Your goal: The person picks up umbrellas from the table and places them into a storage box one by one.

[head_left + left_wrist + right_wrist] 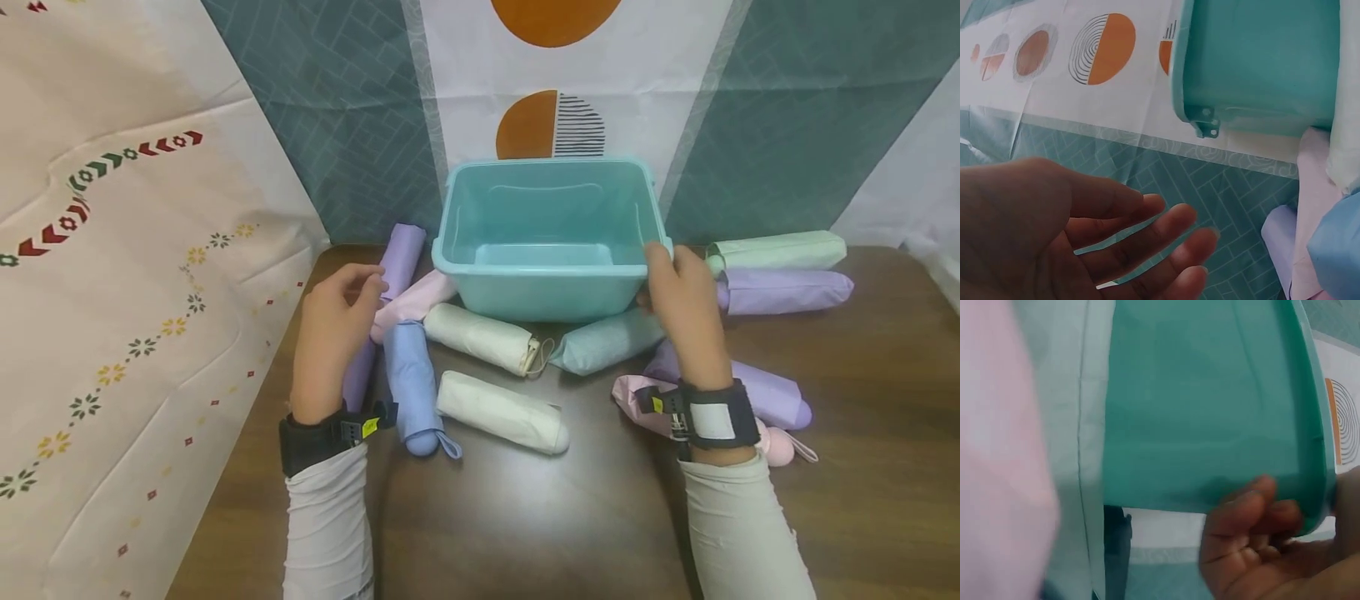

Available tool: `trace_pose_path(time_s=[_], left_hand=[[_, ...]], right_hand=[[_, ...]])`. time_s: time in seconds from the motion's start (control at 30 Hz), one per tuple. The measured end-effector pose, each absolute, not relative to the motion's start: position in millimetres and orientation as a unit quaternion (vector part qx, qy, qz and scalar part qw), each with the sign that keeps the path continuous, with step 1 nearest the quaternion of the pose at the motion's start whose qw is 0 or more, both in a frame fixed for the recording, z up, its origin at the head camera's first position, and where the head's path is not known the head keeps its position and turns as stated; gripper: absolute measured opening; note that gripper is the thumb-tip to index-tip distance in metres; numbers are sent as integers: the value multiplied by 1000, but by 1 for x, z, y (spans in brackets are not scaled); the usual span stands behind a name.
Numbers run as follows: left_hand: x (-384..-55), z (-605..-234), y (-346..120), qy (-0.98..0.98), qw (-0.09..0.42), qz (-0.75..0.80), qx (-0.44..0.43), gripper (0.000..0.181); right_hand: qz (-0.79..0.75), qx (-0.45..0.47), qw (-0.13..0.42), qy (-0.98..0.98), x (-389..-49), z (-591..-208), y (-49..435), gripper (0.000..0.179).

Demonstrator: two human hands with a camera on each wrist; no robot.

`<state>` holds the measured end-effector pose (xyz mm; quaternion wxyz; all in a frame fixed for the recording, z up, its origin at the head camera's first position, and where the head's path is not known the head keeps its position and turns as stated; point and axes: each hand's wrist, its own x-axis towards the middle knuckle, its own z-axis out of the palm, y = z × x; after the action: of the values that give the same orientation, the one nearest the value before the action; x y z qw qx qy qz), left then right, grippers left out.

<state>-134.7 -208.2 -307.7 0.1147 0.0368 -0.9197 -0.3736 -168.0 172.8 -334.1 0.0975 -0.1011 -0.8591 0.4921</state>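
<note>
The turquoise bin point(551, 293) looks like smooth plastic with a faint sheen, while the folded umbrellas point(498, 410) seem thin, matt cloth, lightly wrinkled, with smooth, plastic-looking knobs point(422, 444). From where I stand, the wood-grained tabletop point(517, 533) gleams glossily. The hangings point(345, 142) are creased, matt cloth; the sleeves point(327, 521), wrinkled fabric.

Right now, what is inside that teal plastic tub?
In the teal plastic tub, the head view shows only bare back and side walls and part of the floor. The near strip of floor is hidden behind the front wall, so I cannot tell whether anything lies there.
</note>
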Motion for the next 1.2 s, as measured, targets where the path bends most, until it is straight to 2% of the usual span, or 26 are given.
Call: trace_pose_path(time_s=[0.13,0.33,0.53,0.87,1.2], left_hand=[[-134,-304,-208,-920,108,-376,37,35],[-136,-304,-207,-919,106,-377,34,34],[-136,-309,-205,-921,79,-380,36,37],[-138,-302,-202,-918,93,-384,25,35],[-138,-303,-205,-921,65,-382,35,38]], right_hand=[[505,-117,134,-844,-170,-336,169,46],[546,-127,158,-813,-174,-342,168,41],[563,-131,155,-801,-173,-345,167,40],[589,-133,163,-780,-175,-339,165,44],[604,-139,148,-771,-170,-332,160,41]])
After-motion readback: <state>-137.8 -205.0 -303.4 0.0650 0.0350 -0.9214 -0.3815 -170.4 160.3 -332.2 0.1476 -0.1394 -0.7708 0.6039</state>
